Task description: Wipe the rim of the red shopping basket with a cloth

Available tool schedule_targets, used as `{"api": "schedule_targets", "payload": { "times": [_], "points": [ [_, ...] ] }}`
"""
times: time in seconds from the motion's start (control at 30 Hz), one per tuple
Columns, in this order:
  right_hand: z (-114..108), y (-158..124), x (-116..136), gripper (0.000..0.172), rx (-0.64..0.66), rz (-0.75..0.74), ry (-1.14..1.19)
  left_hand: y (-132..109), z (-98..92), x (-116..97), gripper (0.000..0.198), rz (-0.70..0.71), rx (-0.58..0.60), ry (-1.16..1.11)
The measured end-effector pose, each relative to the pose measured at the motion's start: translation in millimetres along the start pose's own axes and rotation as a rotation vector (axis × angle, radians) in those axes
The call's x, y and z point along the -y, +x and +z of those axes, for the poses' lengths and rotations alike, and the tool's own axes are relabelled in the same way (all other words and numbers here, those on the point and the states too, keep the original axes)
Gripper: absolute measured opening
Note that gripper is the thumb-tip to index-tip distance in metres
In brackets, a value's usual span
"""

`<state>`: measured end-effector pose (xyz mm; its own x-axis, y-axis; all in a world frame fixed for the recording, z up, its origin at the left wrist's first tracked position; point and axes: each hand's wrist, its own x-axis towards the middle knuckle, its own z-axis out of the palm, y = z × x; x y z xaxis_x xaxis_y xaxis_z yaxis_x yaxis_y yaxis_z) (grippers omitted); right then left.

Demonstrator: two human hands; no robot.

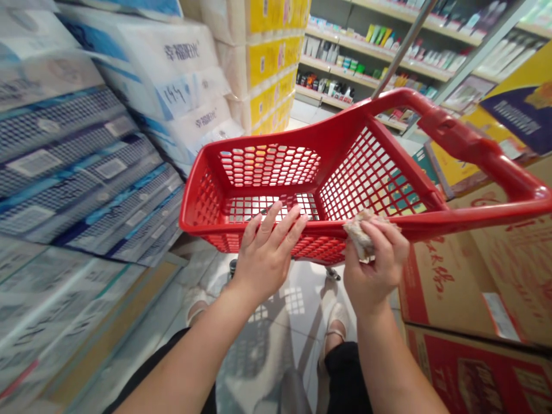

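Observation:
A red plastic shopping basket (pixel 302 144) on wheels stands in front of me, its mesh walls empty inside. My left hand (pixel 267 253) rests flat on the near rim with fingers spread, holding nothing. Just to the right, my right hand (pixel 375 261) is closed around a crumpled brownish cloth (pixel 360 236), pressing it against the same near rim. The basket's thick red handle (pixel 478 152) sticks out to the right.
Stacked tissue packs (pixel 86 155) fill the left side. Yellow packs (pixel 271 63) stand behind the basket. Cardboard boxes (pixel 483 287) rise on the right. Shelves of bottles (pixel 379 52) line the back. White tiled floor (pixel 284 322) and my feet lie below.

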<state>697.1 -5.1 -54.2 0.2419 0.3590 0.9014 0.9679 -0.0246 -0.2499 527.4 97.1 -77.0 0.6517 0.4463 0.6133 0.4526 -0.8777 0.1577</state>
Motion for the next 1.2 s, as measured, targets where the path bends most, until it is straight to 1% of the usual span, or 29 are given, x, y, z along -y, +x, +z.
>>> {"api": "schedule_targets", "payload": {
  "times": [0.07,0.1,0.2,0.23,0.37,0.43,0.5,0.53,0.57,0.7,0.87,1.0,1.07,1.13,1.2],
  "points": [
    [1.4,-4.0,1.3,0.028,0.057,-0.021,0.002,0.2,1.2,-3.9,0.06,-0.015,0.006,0.027],
    [1.6,-5.7,1.4,0.028,0.055,-0.027,-0.019,0.3,1.9,-5.8,0.062,-0.026,0.009,0.035],
    [2.1,-9.0,0.2,0.03,-0.038,-0.014,-0.105,0.8,3.5,-9.9,0.063,-0.047,0.017,0.039],
    [2.6,-9.5,-0.2,0.03,-0.05,-0.01,-0.11,1.1,3.9,-10.4,0.063,-0.049,0.018,0.039],
    [4.0,-9.2,-0.6,0.026,0.023,-0.051,-0.055,2.3,4.8,-9.9,0.061,-0.058,0.009,0.032],
    [3.3,-8.3,-1.3,0.026,-0.017,-0.059,-0.108,2.7,5.2,-9.3,0.061,-0.062,0.005,0.026],
    [2.4,-7.7,-2.5,0.026,-0.084,-0.044,-0.165,3.0,5.7,-9.1,0.06,-0.06,0.006,0.025],
    [2.3,-7.9,-2.8,0.026,-0.097,-0.034,-0.167,3.1,6.1,-9.0,0.06,-0.057,0.007,0.026],
    [2.6,-8.3,-2.9,0.026,-0.084,-0.028,-0.15,3.2,6.4,-8.9,0.06,-0.054,0.007,0.029],
    [5.8,-11.8,-0.5,0.027,0.056,-0.038,-0.069,3.3,7.0,-8.8,0.058,-0.046,0.0,0.056],
    [11.3,-18.0,-0.3,0.031,0.061,-0.03,-0.008,2.9,6.4,-10.0,0.057,-0.048,0.01,0.07],
    [12.2,-21.0,-1.8,0.033,0.104,-0.028,0.082,3.0,6.0,-11.0,0.057,-0.063,0.009,0.06],
    [10.5,-20.1,-2.8,0.034,0.067,-0.012,0.065,3.1,6.0,-11.3,0.057,-0.067,0.006,0.058],
    [9.0,-18.7,-3.4,0.036,-0.001,0.01,0.037,3.3,6.1,-11.2,0.057,-0.065,0.005,0.061],
    [8.7,-18.1,-3.2,0.037,-0.003,0.018,0.046,3.3,6.4,-11.0,0.057,-0.06,0.005,0.065]
  ]
}}
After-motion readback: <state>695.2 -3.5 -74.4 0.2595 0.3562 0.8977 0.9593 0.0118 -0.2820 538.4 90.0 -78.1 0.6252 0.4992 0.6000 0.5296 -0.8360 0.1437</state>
